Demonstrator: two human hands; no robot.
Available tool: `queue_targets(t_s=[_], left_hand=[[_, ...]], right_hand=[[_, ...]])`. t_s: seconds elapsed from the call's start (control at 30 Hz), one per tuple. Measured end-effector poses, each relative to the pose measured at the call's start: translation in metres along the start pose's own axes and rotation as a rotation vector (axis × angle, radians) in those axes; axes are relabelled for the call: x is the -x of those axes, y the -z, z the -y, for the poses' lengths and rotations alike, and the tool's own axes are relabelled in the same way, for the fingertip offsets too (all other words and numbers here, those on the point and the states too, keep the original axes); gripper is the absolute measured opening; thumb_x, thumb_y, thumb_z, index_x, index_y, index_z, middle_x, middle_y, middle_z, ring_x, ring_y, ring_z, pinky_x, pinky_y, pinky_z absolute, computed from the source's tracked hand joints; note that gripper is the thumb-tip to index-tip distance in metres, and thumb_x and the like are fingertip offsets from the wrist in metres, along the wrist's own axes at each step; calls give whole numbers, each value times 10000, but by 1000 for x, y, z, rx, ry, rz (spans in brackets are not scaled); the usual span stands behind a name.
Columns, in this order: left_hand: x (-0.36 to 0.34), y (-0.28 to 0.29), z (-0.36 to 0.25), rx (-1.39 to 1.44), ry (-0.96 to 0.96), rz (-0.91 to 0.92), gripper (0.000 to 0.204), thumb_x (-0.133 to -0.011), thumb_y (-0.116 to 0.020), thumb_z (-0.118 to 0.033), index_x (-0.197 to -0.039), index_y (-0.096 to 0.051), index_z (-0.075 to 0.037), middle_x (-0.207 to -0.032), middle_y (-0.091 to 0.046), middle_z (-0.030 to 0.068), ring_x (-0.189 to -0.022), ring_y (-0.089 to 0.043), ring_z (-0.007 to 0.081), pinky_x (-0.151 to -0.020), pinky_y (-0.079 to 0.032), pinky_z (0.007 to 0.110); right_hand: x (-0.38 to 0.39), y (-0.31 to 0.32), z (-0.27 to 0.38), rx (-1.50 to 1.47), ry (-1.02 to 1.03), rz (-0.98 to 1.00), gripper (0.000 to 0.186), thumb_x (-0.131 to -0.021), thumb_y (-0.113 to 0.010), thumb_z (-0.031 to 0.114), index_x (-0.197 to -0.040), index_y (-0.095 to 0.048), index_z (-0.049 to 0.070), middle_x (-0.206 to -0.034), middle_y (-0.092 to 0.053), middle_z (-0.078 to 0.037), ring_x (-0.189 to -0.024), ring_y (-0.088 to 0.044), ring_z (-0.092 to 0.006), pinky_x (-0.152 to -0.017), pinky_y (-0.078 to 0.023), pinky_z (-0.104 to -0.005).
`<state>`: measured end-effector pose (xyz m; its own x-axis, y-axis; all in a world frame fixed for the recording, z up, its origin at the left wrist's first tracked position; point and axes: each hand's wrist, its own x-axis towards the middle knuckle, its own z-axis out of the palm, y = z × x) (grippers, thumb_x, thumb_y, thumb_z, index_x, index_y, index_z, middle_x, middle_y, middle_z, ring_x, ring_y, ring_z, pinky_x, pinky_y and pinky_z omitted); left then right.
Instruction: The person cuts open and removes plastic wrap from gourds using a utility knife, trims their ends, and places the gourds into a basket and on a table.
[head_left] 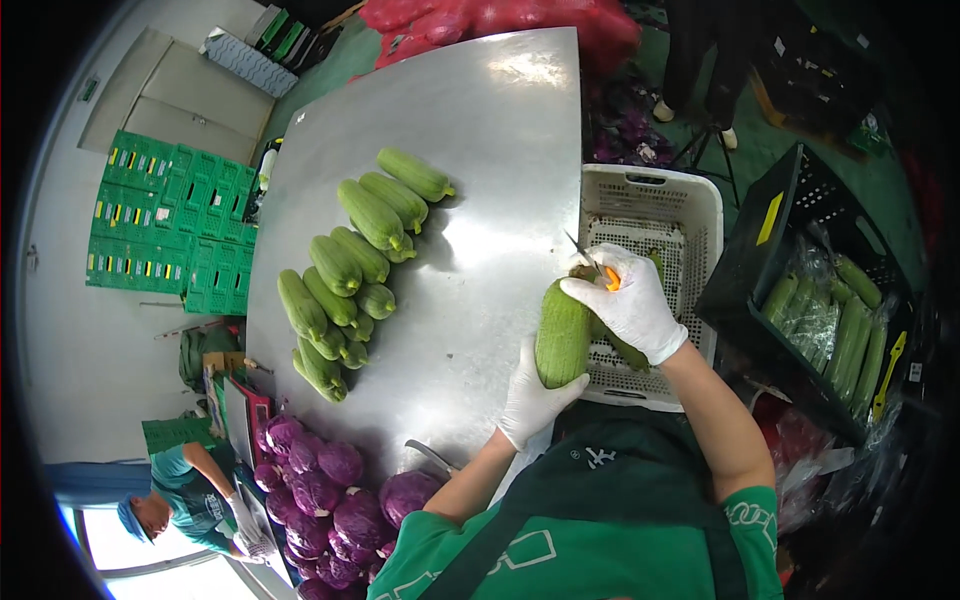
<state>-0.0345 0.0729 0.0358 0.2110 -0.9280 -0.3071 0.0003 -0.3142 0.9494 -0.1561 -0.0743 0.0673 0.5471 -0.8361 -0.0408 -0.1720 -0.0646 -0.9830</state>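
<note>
My gloved left hand (538, 396) is closed round the lower end of a pale green zucchini (563, 340), which stands nearly upright at the table's right edge. My gloved right hand (634, 304) grips a small knife (612, 279) by its orange handle, and its thumb lies by the zucchini's top end. The knife's thin blade points up and to the left. Several more zucchini (372, 214) lie in loose rows on the steel table (480, 130). Below my right hand, a white basket (704, 215) holds green pieces partly hidden by the hand.
Purple cabbages (318, 492) are heaped at the table's near left, beside another curved blade (431, 455). A dark crate (741, 268) at right contains wrapped zucchini. Red net sacks (500, 14) lie beyond the table. A co-worker (190, 490) stands at lower left, near stacked green crates (160, 215).
</note>
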Motion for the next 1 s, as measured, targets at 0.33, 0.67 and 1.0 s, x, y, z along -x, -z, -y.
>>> queue_targets(t_s=[0.33, 0.67, 1.0], left_hand=[[-1, 29, 20, -611, -225, -386, 665, -689, -777, -156, -1225, -424, 17, -1056, -551, 223, -997, -564, 363, -861, -461, 409], [-5, 61, 20, -902, -258, -533, 684, -639, -778, -175, -1212, -469, 37, -1009, -531, 223, -947, -552, 370, -821, -456, 436], [-108, 230, -53, -89, -161, -780, 668, -820, -693, -319, -1276, -340, 18, -1095, -605, 202, -954, -622, 258, -818, -517, 349]], right_hand=[[-8, -20, -2, -336, -115, 83, 191, -911, -602, 85, -1060, -691, 5, -882, -691, -21, -644, -530, -52, -620, -455, -210], [-16, -43, -2, -259, -231, 116, 244, -832, -608, -27, -1072, -649, -18, -857, -651, -11, -763, -565, -51, -684, -454, -207], [-13, -33, -48, -307, -366, 20, 191, -934, -548, 112, -1056, -610, -21, -796, -647, -62, -605, -561, -55, -488, -360, -175]])
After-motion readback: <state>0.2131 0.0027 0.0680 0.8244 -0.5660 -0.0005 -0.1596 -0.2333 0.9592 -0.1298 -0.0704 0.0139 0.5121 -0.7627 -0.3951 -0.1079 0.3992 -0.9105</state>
